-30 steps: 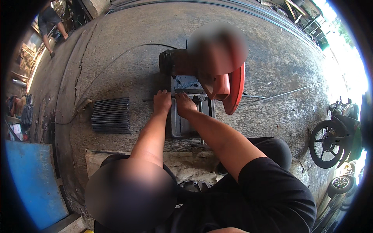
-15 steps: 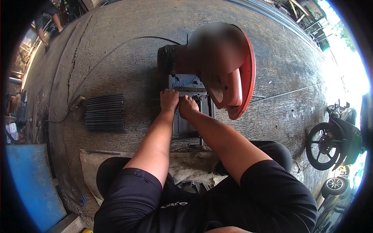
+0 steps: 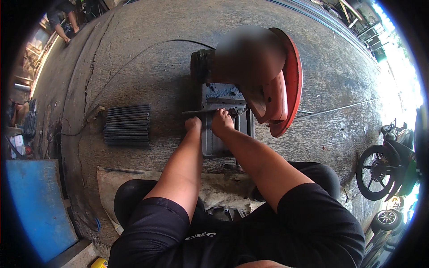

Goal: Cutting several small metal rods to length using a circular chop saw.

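A cut-off saw stands before me, with a red guard (image 3: 292,85), a red handle (image 3: 277,100) and a grey metal base (image 3: 214,143). Across its vise (image 3: 240,109) lies a dark metal rod (image 3: 191,112), one end sticking out past the base's left side. My right hand (image 3: 222,123) is at the vise, its fingers curled over the rod. Just below the rod's free end, my left hand (image 3: 193,124) is closed at the base's left edge; what it holds, if anything, is hidden. A blurred patch covers the saw's upper part.
Left of the saw lies a row of several cut metal rods (image 3: 127,125). A cable (image 3: 134,58) curves over the concrete floor. A blue sheet (image 3: 38,205) is at lower left, a motorcycle (image 3: 380,169) at right. Another person's legs (image 3: 67,24) show at far left.
My left hand has come down off the vise area, and the rod's left end now shows. My right hand has shifted up onto the rod. The whole view has moved slightly.
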The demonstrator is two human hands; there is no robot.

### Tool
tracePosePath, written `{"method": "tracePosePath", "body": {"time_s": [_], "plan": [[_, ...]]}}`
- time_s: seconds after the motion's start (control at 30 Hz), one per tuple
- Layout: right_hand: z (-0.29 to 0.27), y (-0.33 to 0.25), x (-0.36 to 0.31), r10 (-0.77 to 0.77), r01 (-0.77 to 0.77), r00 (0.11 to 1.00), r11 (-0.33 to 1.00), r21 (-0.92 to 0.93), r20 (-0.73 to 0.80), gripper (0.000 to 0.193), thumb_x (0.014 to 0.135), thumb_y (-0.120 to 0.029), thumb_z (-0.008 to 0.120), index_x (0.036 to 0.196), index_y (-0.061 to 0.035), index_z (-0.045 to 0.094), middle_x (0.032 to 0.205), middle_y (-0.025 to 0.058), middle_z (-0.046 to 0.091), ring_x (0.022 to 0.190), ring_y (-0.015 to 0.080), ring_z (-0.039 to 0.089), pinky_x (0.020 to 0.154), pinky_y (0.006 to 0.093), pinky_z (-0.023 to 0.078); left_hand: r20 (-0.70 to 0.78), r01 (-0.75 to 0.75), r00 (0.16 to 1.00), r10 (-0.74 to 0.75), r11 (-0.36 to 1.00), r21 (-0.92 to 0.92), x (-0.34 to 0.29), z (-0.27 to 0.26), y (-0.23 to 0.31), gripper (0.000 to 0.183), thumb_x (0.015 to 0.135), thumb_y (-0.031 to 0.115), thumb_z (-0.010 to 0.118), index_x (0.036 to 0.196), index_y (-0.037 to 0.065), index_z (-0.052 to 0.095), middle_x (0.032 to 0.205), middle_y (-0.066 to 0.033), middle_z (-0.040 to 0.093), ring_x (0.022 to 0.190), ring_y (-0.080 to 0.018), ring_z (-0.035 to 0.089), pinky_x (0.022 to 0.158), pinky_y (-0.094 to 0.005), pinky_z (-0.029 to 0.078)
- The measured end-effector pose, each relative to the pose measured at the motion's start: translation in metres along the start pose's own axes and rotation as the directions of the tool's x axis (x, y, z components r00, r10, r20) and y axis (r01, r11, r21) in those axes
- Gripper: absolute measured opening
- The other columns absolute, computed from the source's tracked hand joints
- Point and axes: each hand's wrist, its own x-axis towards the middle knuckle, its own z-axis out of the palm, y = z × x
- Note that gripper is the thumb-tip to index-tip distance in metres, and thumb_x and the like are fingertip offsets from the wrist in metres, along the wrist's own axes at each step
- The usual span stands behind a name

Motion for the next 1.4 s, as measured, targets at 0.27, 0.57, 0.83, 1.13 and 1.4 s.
{"method": "tracePosePath", "body": {"time_s": [0.27,0.57,0.83,1.13,1.4], "plan": [[-0.002,0.039,-0.006,0.099,-0.100,0.990,0.995,0.009,0.099,0.063,0.085,-0.013,0.056,0.138,0.0080,0.030,0.136,0.0230,0.038,0.122,0.0354,0.047,0.100,0.0389,0.044,0.120,0.149,0.988,-0.094,0.766,-0.626,-0.053,-0.005,0.046,0.033,0.086,0.023,0.056,0.104,-0.002,0.068,0.107,-0.0218,0.067,0.103,-0.0367,0.064,0.087,-0.0415,0.050],[-0.001,0.049,-0.007,0.107,-0.104,0.986,0.994,-0.036,0.126,0.070,0.083,-0.015,0.059,0.142,0.0050,0.027,0.139,0.0209,0.036,0.120,0.0360,0.050,0.096,0.0382,0.049,-0.020,-0.237,0.971,0.237,0.951,-0.197,-0.057,0.001,0.043,0.041,0.089,0.039,0.059,0.099,0.000,0.071,0.107,-0.0210,0.067,0.102,-0.0360,0.064,0.089,-0.0417,0.051],[-0.005,0.050,-0.004,0.152,-0.158,0.981,0.987,0.038,0.123,0.062,0.084,-0.014,0.055,0.140,0.0017,0.032,0.138,0.0188,0.038,0.118,0.0355,0.052,0.096,0.0408,0.049,-0.042,-0.312,0.950,0.309,0.946,-0.087,-0.086,-0.015,0.046,0.038,0.088,0.036,0.058,0.093,0.001,0.071,0.099,-0.0212,0.069,0.098,-0.0367,0.065,0.087,-0.0424,0.051],[-0.010,0.052,-0.006,0.171,-0.198,0.963,0.973,0.120,0.207,0.065,0.084,-0.013,0.052,0.146,-0.0063,0.032,0.155,0.0140,0.024,0.126,0.0339,0.048,0.102,0.0396,0.045,-0.064,-0.402,0.915,0.398,0.913,-0.071,-0.129,-0.028,0.047,0.035,0.085,0.032,0.061,0.104,0.003,0.067,0.104,-0.0185,0.068,0.101,-0.0355,0.064,0.089,-0.0434,0.050],[-0.011,0.060,-0.007,0.156,-0.188,0.959,0.975,0.120,0.237,0.060,0.083,-0.014,0.055,0.142,-0.0125,0.041,0.156,0.0118,0.023,0.124,0.0328,0.051,0.101,0.0405,0.046,-0.011,-0.477,0.879,0.477,0.878,-0.037,-0.116,-0.020,0.050,0.064,0.084,0.032,0.060,0.145,0.023,0.040,0.121,-0.0194,0.062,0.111,-0.0364,0.060,0.095,-0.0429,0.048]]}}
